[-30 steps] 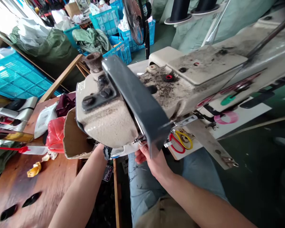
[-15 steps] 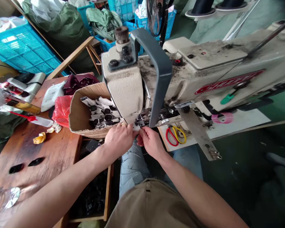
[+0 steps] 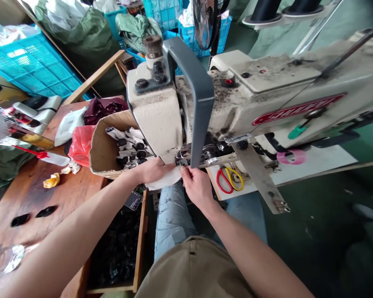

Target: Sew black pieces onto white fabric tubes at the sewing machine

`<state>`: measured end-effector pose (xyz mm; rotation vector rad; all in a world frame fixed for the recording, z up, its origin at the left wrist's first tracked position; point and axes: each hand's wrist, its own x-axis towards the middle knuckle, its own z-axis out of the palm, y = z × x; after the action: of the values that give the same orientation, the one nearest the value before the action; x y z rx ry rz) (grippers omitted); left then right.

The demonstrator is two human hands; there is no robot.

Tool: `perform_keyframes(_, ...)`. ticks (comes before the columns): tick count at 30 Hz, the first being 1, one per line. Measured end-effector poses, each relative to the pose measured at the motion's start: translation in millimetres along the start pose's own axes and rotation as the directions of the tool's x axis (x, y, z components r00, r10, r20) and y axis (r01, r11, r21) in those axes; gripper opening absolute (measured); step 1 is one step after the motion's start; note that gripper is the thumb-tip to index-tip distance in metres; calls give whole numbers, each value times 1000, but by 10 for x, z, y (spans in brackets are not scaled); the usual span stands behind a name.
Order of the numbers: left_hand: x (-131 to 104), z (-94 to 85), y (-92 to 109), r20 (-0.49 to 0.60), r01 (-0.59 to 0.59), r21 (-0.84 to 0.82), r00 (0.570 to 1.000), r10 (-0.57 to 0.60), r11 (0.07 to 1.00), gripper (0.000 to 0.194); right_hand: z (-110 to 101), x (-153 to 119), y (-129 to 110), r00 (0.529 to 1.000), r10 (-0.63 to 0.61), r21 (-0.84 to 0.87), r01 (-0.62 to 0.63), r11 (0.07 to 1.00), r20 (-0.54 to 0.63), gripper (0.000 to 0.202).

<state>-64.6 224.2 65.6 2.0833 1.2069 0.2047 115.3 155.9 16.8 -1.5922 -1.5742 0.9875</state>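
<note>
A white piece of fabric lies under the head of a sewing machine, its near edge hanging towards my lap. My left hand holds the fabric's left side, fingers partly hidden behind it and the machine head. On the right edge, my right hand pinches the cloth between thumb and fingers, just below the grey guard bar. The needle area is mostly hidden by the machine and my hands. Beside my left hand stands a cardboard box with several white-and-black pieces in it.
Scissors with red and yellow handles lie right of my right hand. A metal plate juts forward there. On the left, a wooden table holds a red plastic bag and a bottle. Below is an open drawer with dark pieces.
My left hand has shifted left and turned flatter, and more of the white fabric now shows between my hands. My right hand stays near the same place. A phone in the drawer shows more clearly.
</note>
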Motion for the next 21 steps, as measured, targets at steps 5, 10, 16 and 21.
perform_keyframes(5,-87,-67,235,64,77,406,992,-112,911,40,29,16,27,999,31,103,-31,994,-5,48)
perform_keyframes(10,-174,-33,409,-12,62,629,997,-70,775,42,22,20,0,996,86,187,-83,979,-9,47)
perform_keyframes(16,-1,-46,11,94,-151,75,985,144,986,37,104,-54,103,975,158,644,-221,733,155,45)
perform_keyframes(21,40,-60,-168,252,-11,-218,965,67,976,51,150,-62,201,973,124,712,-227,664,195,50)
